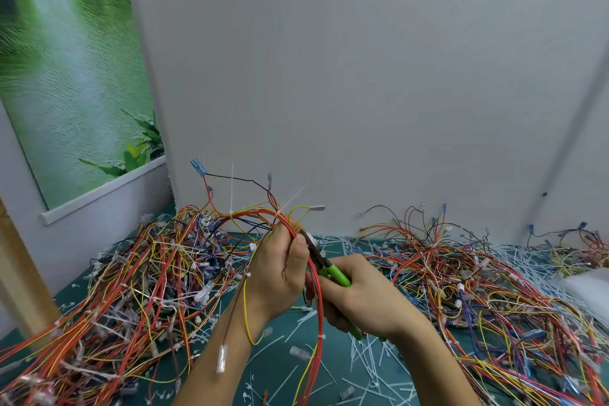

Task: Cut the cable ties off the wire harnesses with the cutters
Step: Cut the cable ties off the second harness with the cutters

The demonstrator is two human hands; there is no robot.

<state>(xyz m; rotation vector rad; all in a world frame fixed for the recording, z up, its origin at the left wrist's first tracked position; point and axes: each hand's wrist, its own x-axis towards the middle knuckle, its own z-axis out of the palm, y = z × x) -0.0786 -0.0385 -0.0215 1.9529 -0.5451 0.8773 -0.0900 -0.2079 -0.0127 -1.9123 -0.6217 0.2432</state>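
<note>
1. The left hand [280,270] is curled round one wire harness [253,212], thumb pressing its red, yellow and black wires against the fingers, and holds it above the desk.
2. The right hand [362,297], touching that harness on its right side, grips the two bright green handles of the cutters [329,269]. The dark metal head points up and left, its tip at the wires just above the left thumb. Whether the blades are closed on anything cannot be told.
3. The held harness is a loose loop of thin wires, mostly red. Two white cable ties [232,188] bind it above the left hand, each with a long uncut tail sticking up. A smaller white tie sits on the strands hanging below the hands.
4. One blue connector [198,167] stands at the harness's upper left end, and a clear one [221,359] dangles below the left wrist.
5. Two piles flank the held harness: a tangled pile of harnesses [131,273] to its left and another pile [461,273] to its right, both red, yellow, blue and black with white ties.
6. Under the harness, the dark green desk [280,362] is strewn with cut white tie scraps [362,359].
7. Behind the harness rises a pale grey wall [362,76]. To its upper left hangs a green poster of water and leaves [66,76].
</note>
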